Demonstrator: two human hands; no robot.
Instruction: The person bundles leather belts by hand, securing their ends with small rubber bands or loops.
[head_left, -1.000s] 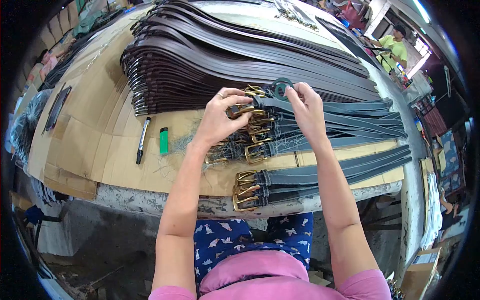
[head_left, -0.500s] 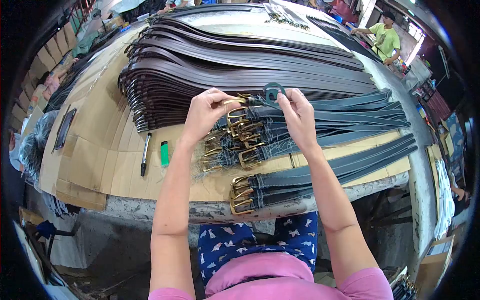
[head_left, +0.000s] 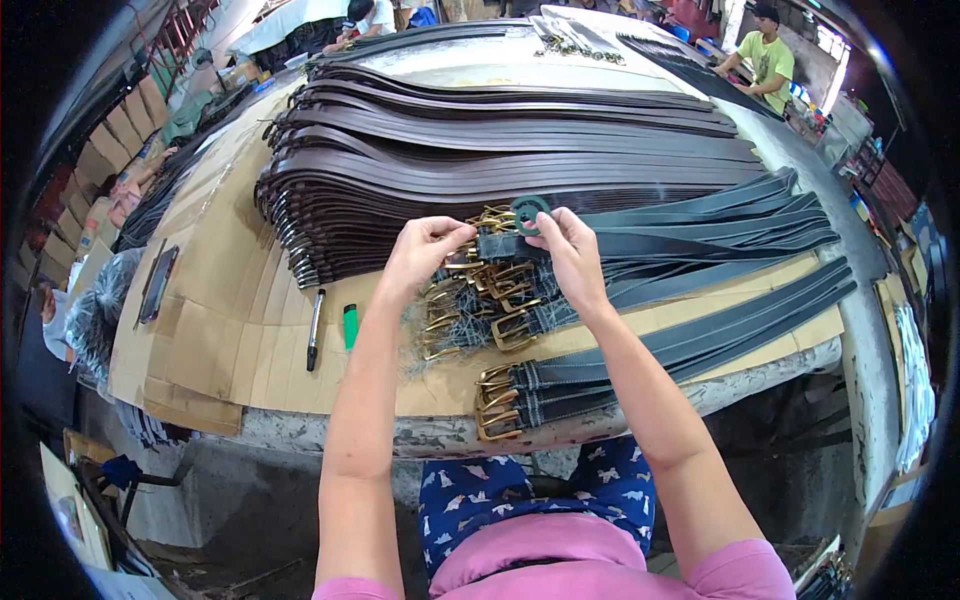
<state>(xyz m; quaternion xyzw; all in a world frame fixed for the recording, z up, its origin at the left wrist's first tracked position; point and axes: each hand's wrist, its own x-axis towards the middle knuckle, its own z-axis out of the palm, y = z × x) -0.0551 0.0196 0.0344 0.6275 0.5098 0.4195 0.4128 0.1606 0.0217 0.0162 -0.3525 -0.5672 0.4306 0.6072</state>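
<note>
My left hand (head_left: 425, 255) is closed in a pinch beside the gold buckle end of a dark green belt (head_left: 500, 246). What lies between its fingertips is too small to make out. My right hand (head_left: 570, 255) grips a dark green ring-handled tool (head_left: 529, 212), its ring showing above the thumb; the rest is hidden. Under both hands lies a pile of dark green belts (head_left: 720, 215) with gold buckles (head_left: 512, 325) and tangled loose threads (head_left: 465, 305). Closer to me, a smaller group of green belts (head_left: 690, 335) lies apart, buckles to the left.
Dark brown belts (head_left: 520, 150) form a large stack behind the green ones. On the cardboard (head_left: 205, 350) lie a green lighter (head_left: 350, 327), a pen (head_left: 315, 330) and a phone (head_left: 160, 283). A co-worker (head_left: 768, 65) is at the far right; another person (head_left: 368, 20) is at the back.
The view has shifted slightly. The belt end between my hands now shows flat, and my left fingers have come off the top of its buckle. My right hand still holds the ring-handled tool.
</note>
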